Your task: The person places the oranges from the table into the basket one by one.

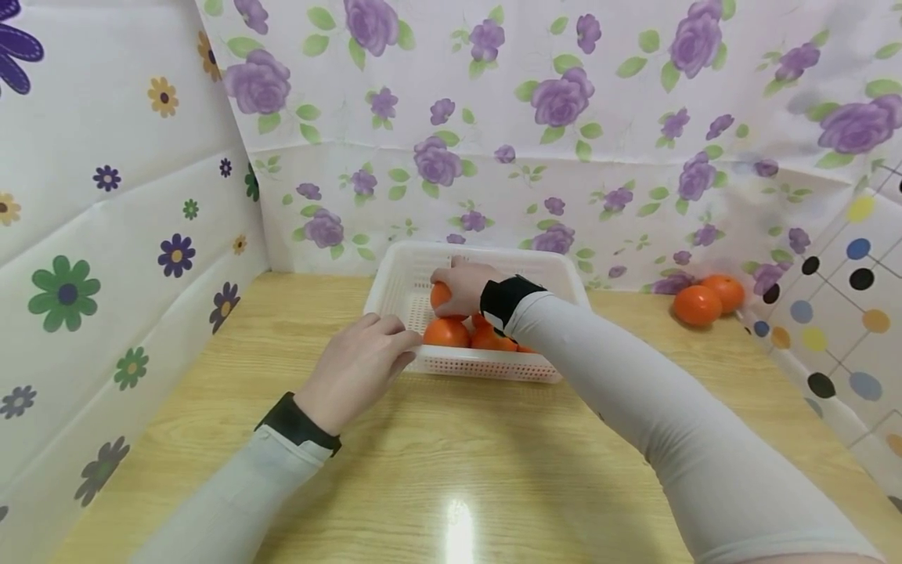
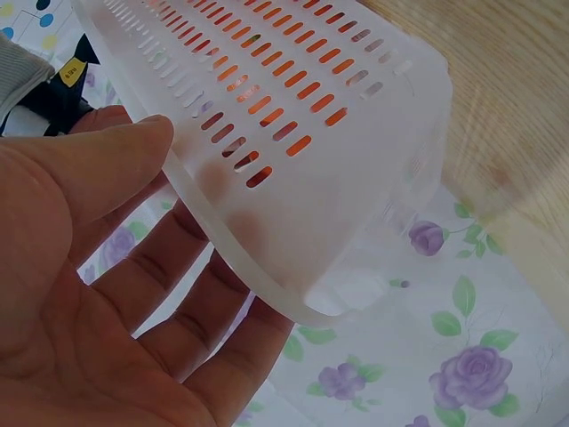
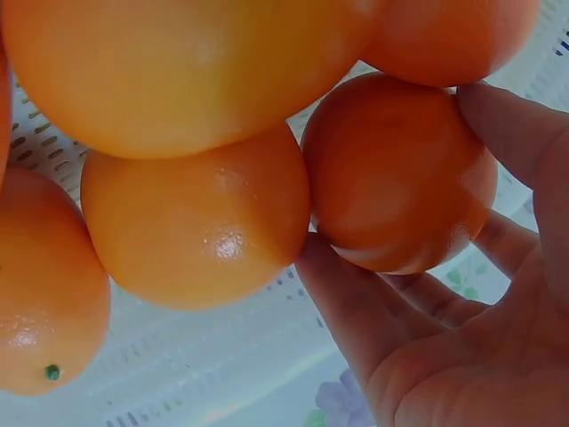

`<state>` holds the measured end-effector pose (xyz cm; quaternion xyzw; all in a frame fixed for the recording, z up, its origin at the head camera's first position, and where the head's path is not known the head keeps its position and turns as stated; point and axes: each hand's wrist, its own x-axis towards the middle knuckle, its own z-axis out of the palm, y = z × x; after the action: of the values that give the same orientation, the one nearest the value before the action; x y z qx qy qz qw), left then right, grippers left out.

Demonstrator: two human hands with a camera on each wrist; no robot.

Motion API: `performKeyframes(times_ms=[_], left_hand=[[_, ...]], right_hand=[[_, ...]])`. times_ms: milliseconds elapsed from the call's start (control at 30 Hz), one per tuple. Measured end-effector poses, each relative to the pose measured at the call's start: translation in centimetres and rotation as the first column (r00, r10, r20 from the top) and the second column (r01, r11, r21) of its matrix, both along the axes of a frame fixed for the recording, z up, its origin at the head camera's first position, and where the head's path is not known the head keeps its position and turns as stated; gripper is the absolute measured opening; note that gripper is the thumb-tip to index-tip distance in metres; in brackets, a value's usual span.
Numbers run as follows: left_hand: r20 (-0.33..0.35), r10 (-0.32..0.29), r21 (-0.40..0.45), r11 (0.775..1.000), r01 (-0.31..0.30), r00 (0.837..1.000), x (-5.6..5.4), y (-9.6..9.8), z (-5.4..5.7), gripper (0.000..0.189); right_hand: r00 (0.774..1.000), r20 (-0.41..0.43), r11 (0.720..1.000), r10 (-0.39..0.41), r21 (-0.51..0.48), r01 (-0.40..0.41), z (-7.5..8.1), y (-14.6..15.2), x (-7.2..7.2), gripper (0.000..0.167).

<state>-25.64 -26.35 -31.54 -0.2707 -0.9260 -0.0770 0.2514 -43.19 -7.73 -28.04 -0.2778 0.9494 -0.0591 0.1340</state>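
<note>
A white perforated plastic basket (image 1: pixel 486 366) stands on the table with several oranges in it. My right hand (image 1: pixel 467 288) reaches over the basket and holds one orange (image 1: pixel 440 296) between thumb and fingers. In the right wrist view, this orange (image 3: pixel 400 173) sits against its neighbours. My left hand (image 1: pixel 362 364) is at the basket's near left corner. Seen from the left wrist, its thumb lies on the outer side of the rim (image 2: pixel 200 218), and the fingertips show faintly through the wall from inside. Part of the oranges is hidden under the right forearm.
Two more oranges (image 1: pixel 698 305) lie together at the table's back right corner. A rose-patterned sheet (image 1: pixel 437 160) hangs close behind the basket. Flowered sheeting (image 1: pixel 66 294) bounds the left side and a dotted sheet (image 1: pixel 860 337) the right. The table (image 1: pixel 451 446) is light wood.
</note>
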Motion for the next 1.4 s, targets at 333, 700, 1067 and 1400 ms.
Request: performKeyframes(times_ms=[333, 700, 1067, 1400], left_hand=[[0.005, 0.004, 0.002, 1.0, -0.004, 1.0, 0.0, 0.1, 0.1, 0.022], [0.004, 0.015, -0.001, 1.0, -0.015, 1.0, 0.1, 0.2, 0.1, 0.022], [0.029, 0.033, -0.005, 0.999, -0.033, 0.999, 0.2, 0.2, 0.2, 0.022], [0.03, 0.036, -0.015, 0.999, -0.036, 0.999, 0.1, 0.2, 0.2, 0.022]], right_hand=[[0.995, -0.066, 0.99, 0.077, 0.126, -0.068, -0.5, -0.6, -0.3, 0.051], [0.995, -0.063, 0.995, 0.073, 0.071, -0.069, -1.5, -0.2, -1.1, 0.053], [0.993, -0.085, 0.995, 0.087, 0.047, -0.083, -1.0, 0.6, -1.2, 0.059], [0.989, -0.131, 0.997, 0.074, 0.02, -0.072, 0.3, 2.7, -1.5, 0.063]])
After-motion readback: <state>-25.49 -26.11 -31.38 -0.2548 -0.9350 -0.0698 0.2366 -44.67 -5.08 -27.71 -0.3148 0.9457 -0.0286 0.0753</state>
